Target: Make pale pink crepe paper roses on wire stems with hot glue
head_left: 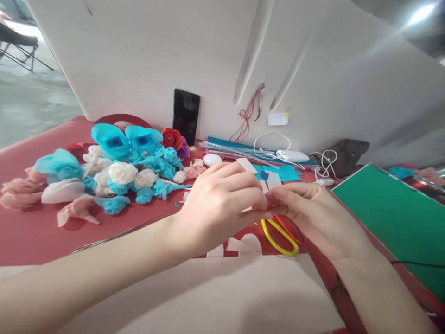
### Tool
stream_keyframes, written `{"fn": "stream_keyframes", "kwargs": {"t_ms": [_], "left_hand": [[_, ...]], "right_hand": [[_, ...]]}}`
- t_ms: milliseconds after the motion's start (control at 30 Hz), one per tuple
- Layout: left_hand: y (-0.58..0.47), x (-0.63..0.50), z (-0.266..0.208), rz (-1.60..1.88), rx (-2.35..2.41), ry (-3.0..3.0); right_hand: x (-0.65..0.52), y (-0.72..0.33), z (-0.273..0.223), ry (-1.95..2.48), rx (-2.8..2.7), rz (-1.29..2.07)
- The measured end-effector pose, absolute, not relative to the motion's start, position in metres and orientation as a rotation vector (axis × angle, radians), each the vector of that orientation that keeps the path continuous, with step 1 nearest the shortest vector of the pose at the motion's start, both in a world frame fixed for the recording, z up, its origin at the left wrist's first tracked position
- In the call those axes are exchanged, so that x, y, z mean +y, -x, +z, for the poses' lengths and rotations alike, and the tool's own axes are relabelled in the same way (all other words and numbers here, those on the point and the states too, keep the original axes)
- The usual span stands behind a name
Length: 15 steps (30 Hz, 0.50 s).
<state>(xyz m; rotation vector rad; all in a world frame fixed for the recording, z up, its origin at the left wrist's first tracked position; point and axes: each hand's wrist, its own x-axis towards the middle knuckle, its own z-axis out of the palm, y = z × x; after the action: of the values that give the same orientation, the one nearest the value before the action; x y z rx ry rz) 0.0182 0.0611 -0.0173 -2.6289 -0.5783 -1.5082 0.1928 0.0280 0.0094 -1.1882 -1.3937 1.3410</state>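
My left hand [219, 202] and my right hand [321, 220] meet above the table, fingertips pressed together in a pinch. Whatever lies between them is hidden behind the fingers. Just beneath the hands lie scissors with one yellow and one red handle [279, 239]; their blades are covered. Pale paper pieces [248, 245] rest below my left hand. Behind the fingertips are strips of white paper [246, 165] and bright blue paper [288, 173].
Crepe-paper flowers in blue, white, pink and red [122, 172] crowd the red table's left side. A phone [186, 113] leans on the white panel behind. Thin wires [121, 235], a white charger [292, 156] with cables, and a green board [392, 208] surround the hands.
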Motion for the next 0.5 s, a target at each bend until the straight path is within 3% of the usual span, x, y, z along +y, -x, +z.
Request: {"fn": "stream_keyframes", "kwargs": {"t_ms": [500], "left_hand": [[-0.020,0.066,-0.022,-1.541,-0.744,2.658]], "right_hand": [[0.021,-0.180,0.000,1.112,-1.339,1.590]]}}
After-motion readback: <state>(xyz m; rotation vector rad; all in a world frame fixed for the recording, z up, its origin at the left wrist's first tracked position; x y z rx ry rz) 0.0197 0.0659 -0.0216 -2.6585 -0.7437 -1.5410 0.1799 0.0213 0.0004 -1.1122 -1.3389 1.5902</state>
